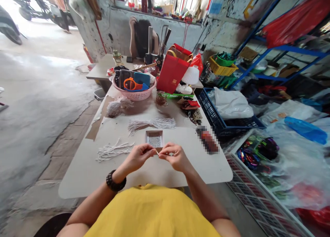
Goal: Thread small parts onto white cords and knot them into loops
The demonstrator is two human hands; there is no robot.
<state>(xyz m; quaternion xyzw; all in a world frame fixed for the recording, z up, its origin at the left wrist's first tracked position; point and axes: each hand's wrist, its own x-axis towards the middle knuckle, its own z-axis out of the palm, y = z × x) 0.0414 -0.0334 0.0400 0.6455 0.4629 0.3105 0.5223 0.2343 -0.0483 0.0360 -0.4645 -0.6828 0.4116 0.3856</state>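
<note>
Just in front of a small open box (154, 131), my left hand (140, 157) and my right hand (175, 156) meet over the white table. Both are closed in a pinch, fingertips almost touching, on a thin white cord (157, 153). Most of that cord is hidden by the fingers. Many tiny grey-white pieces (154, 139) lie in the box, too small to name. Behind it stretches a thick bundle of white cords (152, 124). To the left of my left hand, several loose white cords (113, 151) are spread on the tabletop.
A pink basket (136, 94) full of goods and a red paper bag (174, 70) stand at the table's back. Coiled cord (113, 108) lies left. Blue crates (224, 127) and a white crate (247, 185) border the right side. Another person (143, 39) sits beyond.
</note>
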